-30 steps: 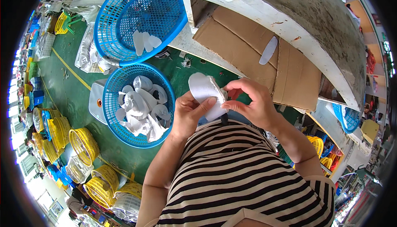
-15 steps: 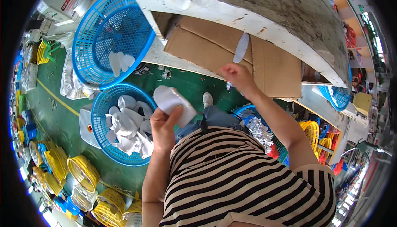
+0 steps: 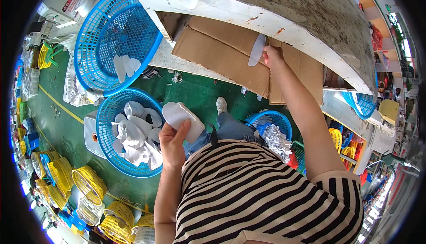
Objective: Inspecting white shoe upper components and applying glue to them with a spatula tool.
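My left hand (image 3: 172, 142) grips a thick stack of white insoles (image 3: 184, 122), thumb on top, in front of my waist. At the worktable, my right hand (image 3: 273, 56) is reached forward, with its curled fingers closed at the right edge of a single white insole (image 3: 256, 51). That insole is over the brown cardboard (image 3: 222, 53) in the table's open shelf. Whether it is lifted off the cardboard is hard to see.
A blue basket (image 3: 103, 144) full of white pieces stands at my left. Above it another blue basket (image 3: 82, 62) holds a few insoles. The worn white worktable (image 3: 213, 4) spans the front. Yellow baskets (image 3: 88, 185) lie at lower left; a blue basket (image 3: 284, 124) with silvery-white pieces is by my legs.
My right hand has moved forward and slightly right, from the cardboard's near edge to the single insole, and closed at its edge. My left hand keeps the stack, shifted slightly.
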The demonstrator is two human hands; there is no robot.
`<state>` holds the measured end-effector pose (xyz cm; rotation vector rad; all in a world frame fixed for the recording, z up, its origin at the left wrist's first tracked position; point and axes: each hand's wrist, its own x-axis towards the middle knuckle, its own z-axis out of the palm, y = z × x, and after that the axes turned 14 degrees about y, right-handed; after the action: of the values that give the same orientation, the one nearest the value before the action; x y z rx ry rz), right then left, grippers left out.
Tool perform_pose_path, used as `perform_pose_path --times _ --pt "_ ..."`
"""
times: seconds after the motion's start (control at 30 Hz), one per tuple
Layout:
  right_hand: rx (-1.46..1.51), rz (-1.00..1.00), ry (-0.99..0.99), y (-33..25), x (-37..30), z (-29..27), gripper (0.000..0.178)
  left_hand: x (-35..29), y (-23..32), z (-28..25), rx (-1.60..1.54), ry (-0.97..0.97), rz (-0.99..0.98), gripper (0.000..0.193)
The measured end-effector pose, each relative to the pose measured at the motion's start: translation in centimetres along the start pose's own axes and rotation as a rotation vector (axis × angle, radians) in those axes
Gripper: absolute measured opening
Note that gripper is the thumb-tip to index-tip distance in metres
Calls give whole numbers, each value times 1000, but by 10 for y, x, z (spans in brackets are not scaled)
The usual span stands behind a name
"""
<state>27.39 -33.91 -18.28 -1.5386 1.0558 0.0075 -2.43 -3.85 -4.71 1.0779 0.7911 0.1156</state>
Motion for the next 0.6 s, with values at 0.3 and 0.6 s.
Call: perform_pose_path --times 0.3,0.6 --pt "-83 15 38 -10 -8 -2 12 -1 2 4 9 30 0 21" --pt "-151 -422 -120 11 -9 -7 28 1 1 11 67 12 4 32"
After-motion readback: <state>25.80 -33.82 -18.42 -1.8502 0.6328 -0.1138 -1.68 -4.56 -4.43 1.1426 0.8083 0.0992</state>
